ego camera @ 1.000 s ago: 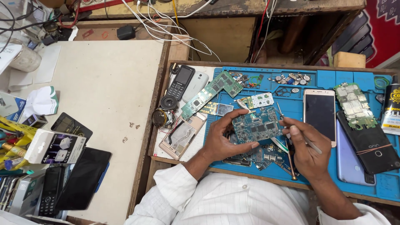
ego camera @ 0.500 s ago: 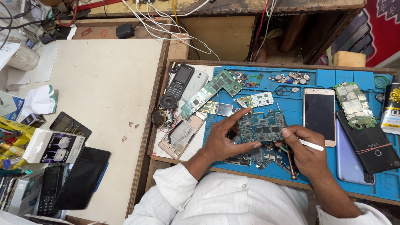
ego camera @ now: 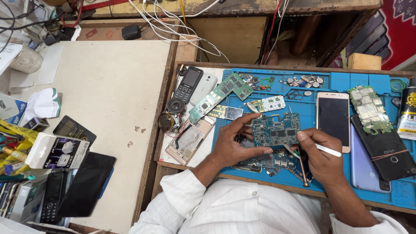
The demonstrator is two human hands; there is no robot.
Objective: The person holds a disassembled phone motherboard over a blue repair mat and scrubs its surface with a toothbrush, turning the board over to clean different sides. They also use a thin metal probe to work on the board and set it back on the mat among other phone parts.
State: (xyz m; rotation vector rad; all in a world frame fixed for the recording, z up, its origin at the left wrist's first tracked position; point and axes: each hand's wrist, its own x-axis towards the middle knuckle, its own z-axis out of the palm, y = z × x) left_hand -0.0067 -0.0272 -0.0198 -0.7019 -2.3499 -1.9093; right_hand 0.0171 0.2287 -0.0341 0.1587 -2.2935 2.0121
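We find the dark green circuit board (ego camera: 276, 130) held above the blue work mat (ego camera: 342, 82), near the mat's middle and close to the front edge. Our left hand (ego camera: 234, 145) grips it: fingers reach over the board's upper left corner, the thumb presses along its lower edge. The board's long axis runs left to right, its populated face tilted up toward the camera.

Our right hand (ego camera: 318, 151) sits just beside the board's right end, closed around a slim white-handled tool (ego camera: 323, 149) in a pen grip. The tool's working end points left, toward the board's lower right corner; whether the tip touches the board we cannot tell. A second thin tool, a screwdriver (ego camera: 302, 170), lies under this hand, pointing toward the mat's front edge.

The board therefore lies directly left of the right hand, and the left hand is the nearer, being in contact.

Noted nearby: a white-framed smartphone (ego camera: 333, 119) right of the board, a long green board (ego camera: 220, 96) and a dark keypad phone (ego camera: 187, 84) to the upper left.
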